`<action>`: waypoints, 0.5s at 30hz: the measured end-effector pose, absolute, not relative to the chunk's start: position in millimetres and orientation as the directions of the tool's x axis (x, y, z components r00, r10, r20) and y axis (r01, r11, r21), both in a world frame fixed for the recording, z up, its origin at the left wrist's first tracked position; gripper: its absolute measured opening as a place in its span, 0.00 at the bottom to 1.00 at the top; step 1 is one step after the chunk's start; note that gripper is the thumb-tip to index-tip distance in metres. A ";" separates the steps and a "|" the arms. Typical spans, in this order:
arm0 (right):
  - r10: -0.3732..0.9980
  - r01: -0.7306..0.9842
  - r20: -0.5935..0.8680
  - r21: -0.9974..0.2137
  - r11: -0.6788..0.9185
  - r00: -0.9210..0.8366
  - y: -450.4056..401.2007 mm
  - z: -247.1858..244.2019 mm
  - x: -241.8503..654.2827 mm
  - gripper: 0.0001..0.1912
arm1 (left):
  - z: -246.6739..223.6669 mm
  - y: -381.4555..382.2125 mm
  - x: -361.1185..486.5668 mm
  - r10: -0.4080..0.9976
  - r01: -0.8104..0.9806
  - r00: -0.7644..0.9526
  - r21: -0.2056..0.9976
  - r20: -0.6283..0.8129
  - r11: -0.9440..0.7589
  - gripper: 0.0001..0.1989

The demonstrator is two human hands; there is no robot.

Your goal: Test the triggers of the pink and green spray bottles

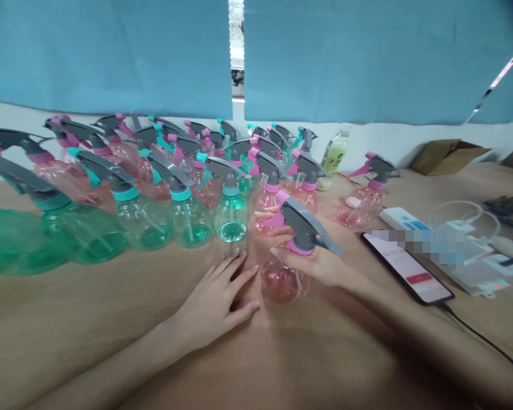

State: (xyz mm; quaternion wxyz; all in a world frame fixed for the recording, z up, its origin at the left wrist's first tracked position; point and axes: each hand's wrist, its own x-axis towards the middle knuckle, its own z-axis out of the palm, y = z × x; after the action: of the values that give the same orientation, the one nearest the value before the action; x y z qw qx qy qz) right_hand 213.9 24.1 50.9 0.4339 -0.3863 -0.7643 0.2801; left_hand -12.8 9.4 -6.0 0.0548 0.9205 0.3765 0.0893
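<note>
A pink spray bottle (282, 282) with a grey and pink trigger head stands upright near the middle of the table. My right hand (310, 265) is wrapped round its neck and upper body from the right, its fingers partly behind the head. My left hand (220, 296) lies palm down on the wooden table (166, 364), fingers spread, just left of that bottle and apart from it. Beyond my left hand a green spray bottle (231, 219) stands at the right end of a front row of green bottles.
Several pink and green spray bottles fill the back left. One pink bottle (361, 205) stands apart at right, near a labelled drink bottle (334, 156). A phone (406, 267), a power strip (474, 267) with cables and a cardboard box (447, 156) lie further right.
</note>
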 end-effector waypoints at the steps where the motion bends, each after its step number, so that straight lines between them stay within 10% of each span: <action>1: 0.831 0.322 0.452 -0.773 0.547 -0.324 24.9 49.2 214.4 0.16 | -6.0 9.5 -12.7 0.702 0.683 0.702 0.164 0.122 -0.712 0.30; 15: 0.841 0.307 0.452 -0.789 0.532 -0.295 23.5 52.6 211.3 0.22 | -8.3 11.4 -12.3 0.691 0.673 0.707 0.161 0.150 -0.722 0.29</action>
State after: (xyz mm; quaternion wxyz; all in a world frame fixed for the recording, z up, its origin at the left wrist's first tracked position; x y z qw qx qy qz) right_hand 211.3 23.5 52.6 0.4532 -0.3833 -0.7488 0.2951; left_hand -12.3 11.4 -8.3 0.0470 0.9226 0.3696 0.0999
